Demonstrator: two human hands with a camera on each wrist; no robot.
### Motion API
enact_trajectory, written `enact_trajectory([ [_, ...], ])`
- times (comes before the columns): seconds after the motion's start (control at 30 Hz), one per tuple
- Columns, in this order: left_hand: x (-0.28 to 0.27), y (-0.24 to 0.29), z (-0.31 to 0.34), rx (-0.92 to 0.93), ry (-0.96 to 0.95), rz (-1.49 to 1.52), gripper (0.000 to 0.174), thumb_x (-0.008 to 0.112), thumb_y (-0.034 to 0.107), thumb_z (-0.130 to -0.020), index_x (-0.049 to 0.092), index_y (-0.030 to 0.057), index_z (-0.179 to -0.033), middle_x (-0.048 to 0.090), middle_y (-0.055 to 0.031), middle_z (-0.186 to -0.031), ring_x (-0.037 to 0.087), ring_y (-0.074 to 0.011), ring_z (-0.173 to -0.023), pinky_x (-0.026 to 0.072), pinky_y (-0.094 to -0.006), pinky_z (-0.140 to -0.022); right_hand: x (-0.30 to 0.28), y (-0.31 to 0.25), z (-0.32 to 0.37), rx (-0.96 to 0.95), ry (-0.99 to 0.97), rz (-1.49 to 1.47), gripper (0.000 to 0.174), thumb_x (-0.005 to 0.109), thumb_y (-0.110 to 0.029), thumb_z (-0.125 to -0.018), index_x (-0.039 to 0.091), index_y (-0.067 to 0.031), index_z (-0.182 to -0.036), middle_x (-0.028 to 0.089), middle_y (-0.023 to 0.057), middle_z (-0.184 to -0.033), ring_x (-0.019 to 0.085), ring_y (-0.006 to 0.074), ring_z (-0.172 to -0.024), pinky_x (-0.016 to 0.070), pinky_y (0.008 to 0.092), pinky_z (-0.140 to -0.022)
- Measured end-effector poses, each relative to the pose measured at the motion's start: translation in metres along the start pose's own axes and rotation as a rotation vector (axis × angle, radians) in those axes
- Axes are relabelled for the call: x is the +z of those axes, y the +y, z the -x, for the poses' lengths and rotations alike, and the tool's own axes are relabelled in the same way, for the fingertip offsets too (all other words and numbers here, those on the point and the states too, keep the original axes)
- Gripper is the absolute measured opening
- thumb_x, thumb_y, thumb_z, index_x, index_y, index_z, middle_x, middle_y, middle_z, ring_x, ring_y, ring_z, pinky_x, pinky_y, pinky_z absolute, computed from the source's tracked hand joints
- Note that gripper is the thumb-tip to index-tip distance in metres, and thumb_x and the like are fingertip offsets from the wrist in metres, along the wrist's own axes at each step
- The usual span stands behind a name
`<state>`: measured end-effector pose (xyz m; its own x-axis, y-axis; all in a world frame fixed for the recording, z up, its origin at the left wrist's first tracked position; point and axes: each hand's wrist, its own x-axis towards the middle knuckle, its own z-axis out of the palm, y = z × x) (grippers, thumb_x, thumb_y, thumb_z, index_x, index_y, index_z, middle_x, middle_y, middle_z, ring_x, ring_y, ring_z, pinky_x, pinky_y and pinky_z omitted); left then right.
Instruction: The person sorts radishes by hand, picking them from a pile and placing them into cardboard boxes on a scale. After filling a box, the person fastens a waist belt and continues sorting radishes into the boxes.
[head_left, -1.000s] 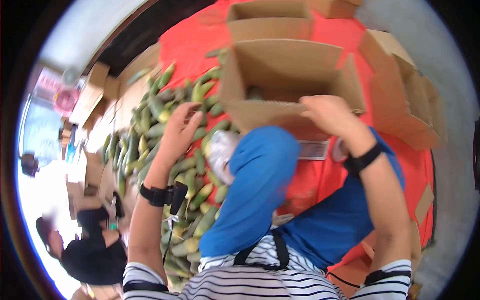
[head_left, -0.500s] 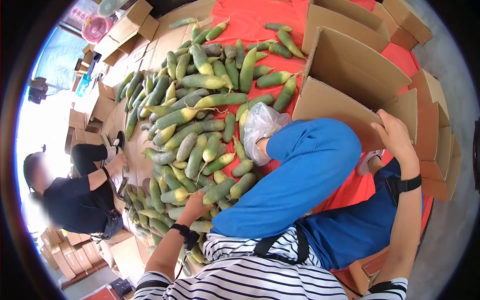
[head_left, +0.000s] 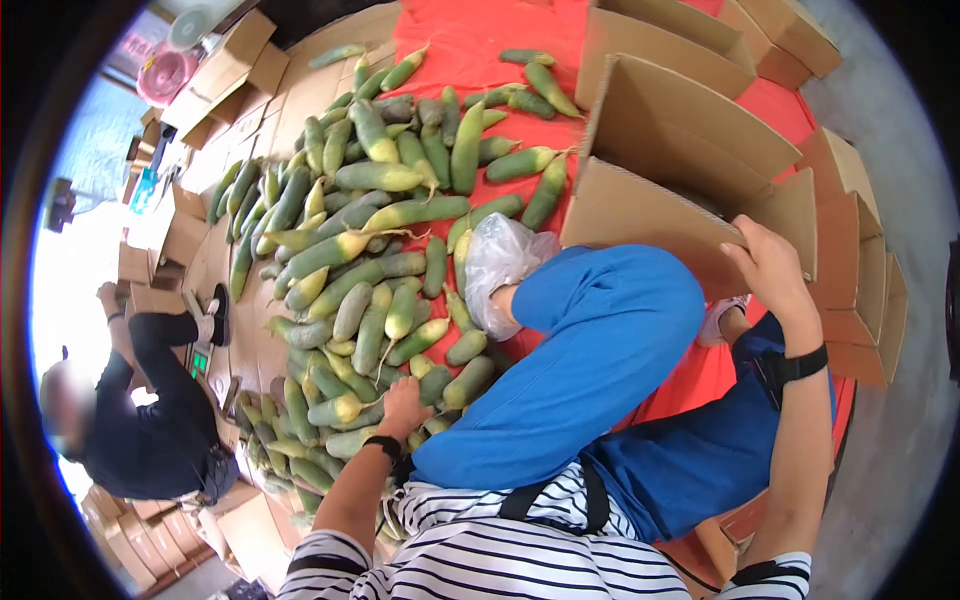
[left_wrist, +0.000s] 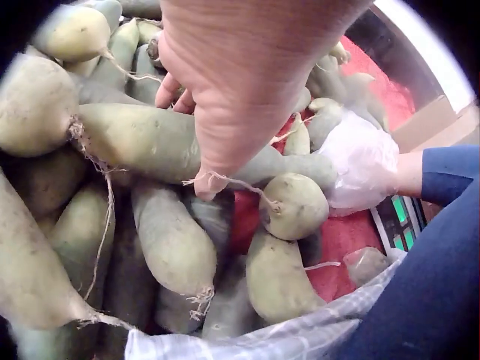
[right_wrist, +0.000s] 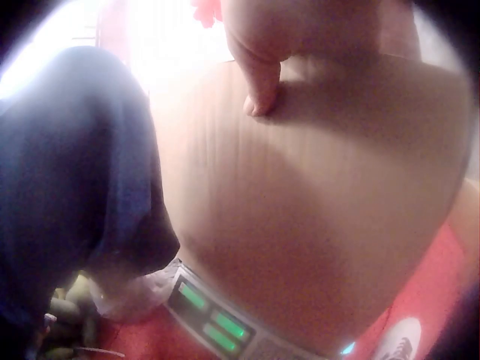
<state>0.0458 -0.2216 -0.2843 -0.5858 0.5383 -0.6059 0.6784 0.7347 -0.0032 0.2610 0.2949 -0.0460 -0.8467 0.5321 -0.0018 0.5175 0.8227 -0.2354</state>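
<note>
Green radishes with pale ends and thin roots lie in a large pile to the left of the person's bent leg. The left hand is low in this pile, near the knee. In the left wrist view, its thumb and fingers straddle a long green radish, the thumb on the near side and fingertips on the far side. The right hand grips the top edge of the near wall of an open cardboard box, its thumb pressed on the outside. Most of the box's inside is hidden.
A scale with lit green displays sits beside the box on the red sheet. More cardboard boxes stand right and behind. The bent leg in blue trousers lies between the hands. Another person sits at left.
The left hand has come down from above the pile onto the radishes near the knee. The right hand stays on the box edge. The other person has raised an arm.
</note>
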Motion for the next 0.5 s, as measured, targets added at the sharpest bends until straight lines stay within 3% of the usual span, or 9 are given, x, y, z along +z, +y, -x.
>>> enact_trajectory([
  [0.07,-0.002,-0.006,0.003,-0.030,0.248,0.186,0.062,0.078,0.034,-0.063,0.052,0.0004,-0.107,0.059,-0.0173,-0.103,0.057,-0.0351,-0.098,0.0479,-0.0432,-0.084,0.006,0.005,0.001,-0.097,0.056,0.006,0.024,0.061,-0.019,-0.084,0.053,-0.0027,-0.100,0.061,0.0194,-0.090,0.058,0.0389,-0.087,0.0461,0.0460,-0.071],
  [0.1,-0.013,-0.007,0.002,0.004,0.255,0.175,0.062,0.078,0.034,-0.063,0.052,0.0004,-0.107,0.059,-0.0173,-0.103,0.057,-0.0351,-0.098,0.0479,-0.0432,-0.084,0.007,0.006,0.000,-0.103,0.061,0.010,0.024,0.062,-0.020,-0.084,0.053,-0.0030,-0.099,0.061,0.0192,-0.089,0.059,0.0388,-0.087,0.0464,0.0462,-0.071],
  [0.17,-0.050,-0.004,0.001,-0.120,0.389,0.483,0.061,0.078,0.031,-0.063,0.053,-0.0045,-0.107,0.061,-0.0207,-0.101,0.059,-0.0383,-0.095,0.0475,-0.0439,-0.083,0.006,0.005,0.000,-0.107,0.090,0.009,0.023,0.062,-0.020,-0.083,0.052,-0.0035,-0.096,0.062,0.0189,-0.088,0.059,0.0385,-0.086,0.0469,0.0468,-0.071],
  [0.23,-0.092,0.001,-0.005,-0.106,0.484,0.788,0.053,0.079,0.020,-0.069,0.052,-0.0080,-0.106,0.062,-0.0183,-0.100,0.061,-0.0241,-0.091,0.0495,-0.0350,-0.078,0.003,0.003,-0.001,-0.058,0.052,0.011,0.022,0.062,-0.020,-0.083,0.051,-0.0024,-0.090,0.062,0.0187,-0.085,0.059,0.0382,-0.086,0.0471,0.0469,-0.071],
  [0.3,-0.158,0.026,-0.006,0.102,0.547,1.110,0.050,0.072,0.003,-0.076,0.047,-0.0055,-0.119,0.060,-0.0126,-0.107,0.058,-0.0172,-0.094,0.0479,-0.0294,-0.083,0.003,0.003,0.001,-0.034,0.045,0.008,0.021,0.063,-0.019,-0.083,0.051,-0.0020,-0.088,0.062,0.0187,-0.085,0.060,0.0380,-0.085,0.0471,0.0468,-0.071],
  [0.33,-0.187,0.035,-0.009,0.188,0.590,1.205,0.050,0.071,0.003,-0.077,0.045,-0.0056,-0.120,0.058,-0.0114,-0.110,0.058,-0.0166,-0.097,0.0468,-0.0295,-0.086,0.004,0.002,0.001,-0.044,0.051,-0.008,0.021,0.063,-0.019,-0.083,0.051,-0.0016,-0.087,0.062,0.0186,-0.084,0.060,0.0379,-0.085,0.0471,0.0468,-0.071],
  [0.4,-0.246,0.069,-0.006,0.256,0.807,1.177,0.050,0.070,0.001,-0.078,0.046,-0.0036,-0.121,0.058,-0.0115,-0.112,0.058,-0.0182,-0.101,0.0455,-0.0311,-0.091,0.003,0.001,0.002,-0.056,0.060,-0.024,0.021,0.063,-0.018,-0.083,0.052,-0.0013,-0.086,0.062,0.0184,-0.084,0.060,0.0377,-0.085,0.0471,0.0468,-0.071],
  [0.47,-0.308,0.121,0.007,0.508,0.969,1.287,0.048,0.071,-0.003,-0.076,0.048,-0.0049,-0.118,0.059,-0.0127,-0.114,0.058,-0.0187,-0.102,0.0457,-0.0332,-0.092,0.001,-0.002,0.002,-0.003,0.001,-0.032,0.020,0.063,-0.017,-0.083,0.052,-0.0010,-0.086,0.063,0.0182,-0.084,0.060,0.0374,-0.085,0.0472,0.0465,-0.071],
  [0.5,-0.333,0.146,0.013,0.709,1.060,1.204,0.048,0.068,-0.001,-0.080,0.048,-0.0050,-0.123,0.059,-0.0127,-0.114,0.059,-0.0197,-0.101,0.0455,-0.0336,-0.093,0.002,-0.001,0.003,-0.010,0.002,-0.029,0.020,0.063,-0.017,-0.083,0.052,-0.0010,-0.086,0.063,0.0182,-0.084,0.060,0.0374,-0.085,0.0472,0.0465,-0.071],
])
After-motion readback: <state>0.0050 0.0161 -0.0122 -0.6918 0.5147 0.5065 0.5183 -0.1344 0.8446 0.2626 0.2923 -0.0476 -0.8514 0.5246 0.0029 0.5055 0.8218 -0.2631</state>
